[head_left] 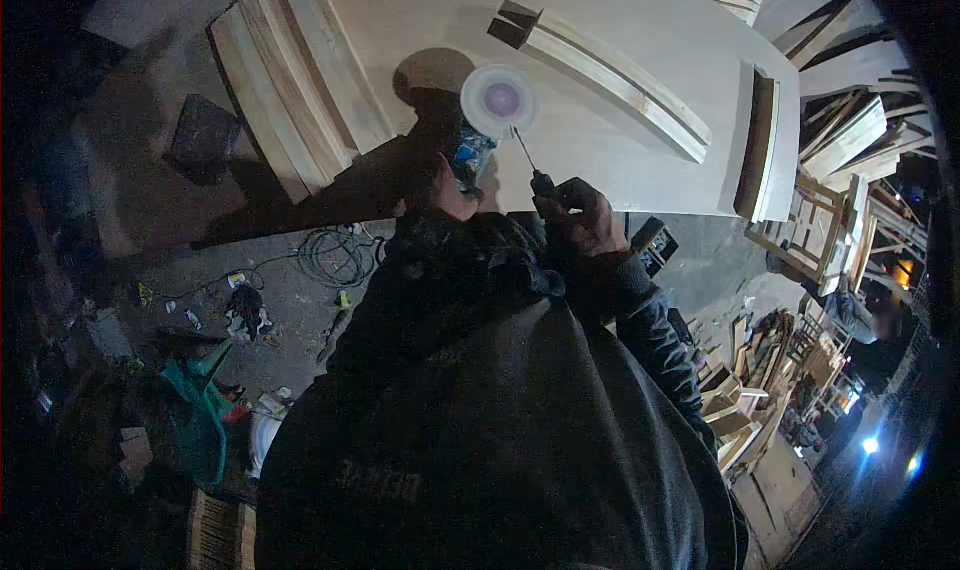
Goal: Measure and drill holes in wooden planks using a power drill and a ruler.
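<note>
The left hand (452, 192) gripped a sander (497, 101); right-hand (590, 220) fingers pinched a screwdriver (527, 160) at its disc, mid-adjustment; steady turning needed.

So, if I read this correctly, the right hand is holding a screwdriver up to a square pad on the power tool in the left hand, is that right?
Not quite: the pad is round, a pale disc with a pinkish centre, not square. The head view shows it. The rest stands: the right hand holds a screwdriver up to the pad on the power tool in the left hand.
</note>
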### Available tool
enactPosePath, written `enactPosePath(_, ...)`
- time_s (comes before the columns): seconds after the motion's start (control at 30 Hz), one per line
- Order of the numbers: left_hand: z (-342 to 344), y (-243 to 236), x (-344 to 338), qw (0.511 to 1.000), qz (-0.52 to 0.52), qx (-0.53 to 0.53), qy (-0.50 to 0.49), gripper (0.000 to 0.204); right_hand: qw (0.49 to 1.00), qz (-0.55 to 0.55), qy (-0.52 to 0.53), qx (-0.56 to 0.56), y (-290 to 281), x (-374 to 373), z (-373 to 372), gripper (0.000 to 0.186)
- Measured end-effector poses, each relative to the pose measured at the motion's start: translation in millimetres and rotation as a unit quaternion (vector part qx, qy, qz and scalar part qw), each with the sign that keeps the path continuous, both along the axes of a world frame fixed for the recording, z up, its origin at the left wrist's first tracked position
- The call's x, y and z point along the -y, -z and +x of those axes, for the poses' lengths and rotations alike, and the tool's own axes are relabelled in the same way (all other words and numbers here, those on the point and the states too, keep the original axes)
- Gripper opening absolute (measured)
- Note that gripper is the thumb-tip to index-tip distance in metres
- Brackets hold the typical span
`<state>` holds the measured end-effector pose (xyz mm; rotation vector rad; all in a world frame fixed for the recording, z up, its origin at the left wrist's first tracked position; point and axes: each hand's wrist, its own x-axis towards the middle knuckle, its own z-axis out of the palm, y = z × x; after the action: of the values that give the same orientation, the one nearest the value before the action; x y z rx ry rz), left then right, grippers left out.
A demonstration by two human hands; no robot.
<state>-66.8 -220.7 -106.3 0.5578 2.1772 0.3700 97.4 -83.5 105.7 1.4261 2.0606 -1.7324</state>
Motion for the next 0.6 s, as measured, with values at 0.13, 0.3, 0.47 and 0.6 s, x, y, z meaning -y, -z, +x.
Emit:
enactPosePath(0.13, 12, 46, 14, 0.99, 0.132, -0.034, -0.046, 0.133, 0.998, 0.044, -0.044, -0.029, -2, -3, -1, 0.028)
enactPosePath(0.3, 3, 117, 54, 0.989, 0.032, -0.144, -0.014, 0.124, 0.995, 0.051, -0.074, -0.035, -7, 2, -8, 0.029)
enactPosePath(0.47, 10, 17, 3, 0.993, 0.038, -0.108, 0.014, 0.123, 0.999, 0.028, -0.022, 0.022, 1, -1, 2, 0.03)
enactPosePath(0.6, 16, 35, 22, 0.982, 0.112, -0.148, -0.014, 0.121, 0.999, 0.038, -0.033, 0.015, 5, -1, 0, 0.033)
